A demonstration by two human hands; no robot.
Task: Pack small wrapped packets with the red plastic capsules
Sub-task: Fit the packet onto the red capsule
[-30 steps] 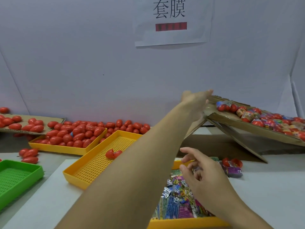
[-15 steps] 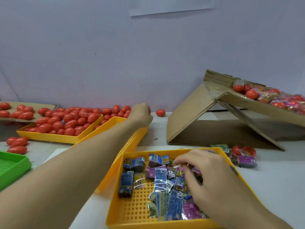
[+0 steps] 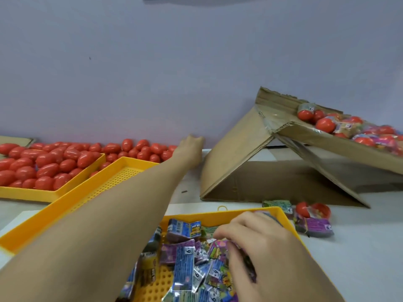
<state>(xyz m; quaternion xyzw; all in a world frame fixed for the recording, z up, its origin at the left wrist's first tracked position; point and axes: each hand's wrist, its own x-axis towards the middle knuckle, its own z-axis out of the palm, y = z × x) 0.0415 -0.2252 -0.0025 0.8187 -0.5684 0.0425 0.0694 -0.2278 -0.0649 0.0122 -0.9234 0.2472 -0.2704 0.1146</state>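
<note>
Right hand [image 3: 259, 249] at five o'clock pinches small wrapped foil packets [image 3: 196, 264] in the near yellow perforated plastic tray [image 3: 290, 223]; left hand [image 3: 192, 147], curled, grip unclear, reaches loose red plastic capsules [image 3: 139, 149] at eleven. Finished packs [image 3: 349, 127] fill the sloped cardboard box [image 3: 338, 144] at two; plenty left

"6+" — on wrapped packets [image 3: 189, 250]

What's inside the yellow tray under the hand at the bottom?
The yellow tray holds a heap of small wrapped packets, blue, purple and green. The right hand covers some of them, so whatever lies beneath it is hidden.
</note>
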